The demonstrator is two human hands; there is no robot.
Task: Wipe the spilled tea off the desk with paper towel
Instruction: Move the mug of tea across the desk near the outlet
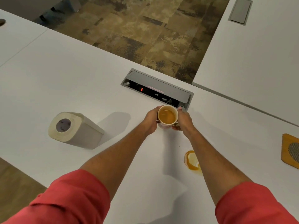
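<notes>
A cup [167, 117] full of amber tea stands on the white desk [64, 81], just in front of the open socket box. My left hand [151, 121] grips its left side and my right hand [183, 121] grips its right side, fingers curled round it. A small puddle of spilled tea [191, 160] lies on the desk nearer to me, partly hidden by my right forearm. A paper towel roll [75, 130] lies on its side to the left, apart from both hands.
An open grey socket box [157, 88] is sunk into the desk behind the cup. A wooden coaster [290, 151] lies at the right edge. A second desk [258, 54] with a closed hatch stands at the right, carpet floor between.
</notes>
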